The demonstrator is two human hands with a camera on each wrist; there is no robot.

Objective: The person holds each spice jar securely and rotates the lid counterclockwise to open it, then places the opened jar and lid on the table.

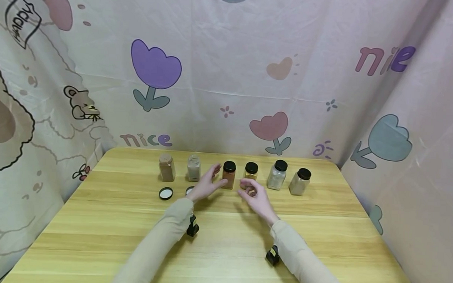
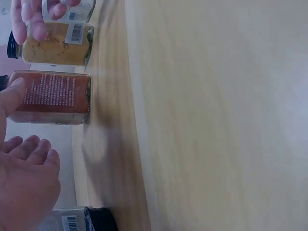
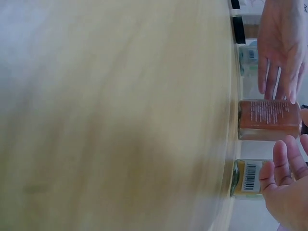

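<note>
A jar of reddish-brown spice (image 1: 229,180) with a black lid stands upright on the table. My left hand (image 1: 207,185) reaches to its left side, fingers spread loosely and the thumb overlapping the glass in the left wrist view. To the right is a jar of yellow powder (image 2: 57,45), also capped in black. My right hand (image 1: 259,199) hovers in front of that yellow jar with fingers slightly bent and nothing between them. In the right wrist view, the reddish jar's printed label (image 3: 263,113) lies between both hands.
Two uncapped jars stand at the left, one with brown powder (image 1: 167,169) and one paler (image 1: 194,169). A black lid (image 1: 166,193) lies upturned before the brown one; another is partly hidden by my left hand. Two more capped jars, white (image 1: 277,176) and greyish (image 1: 299,184), stand at right.
</note>
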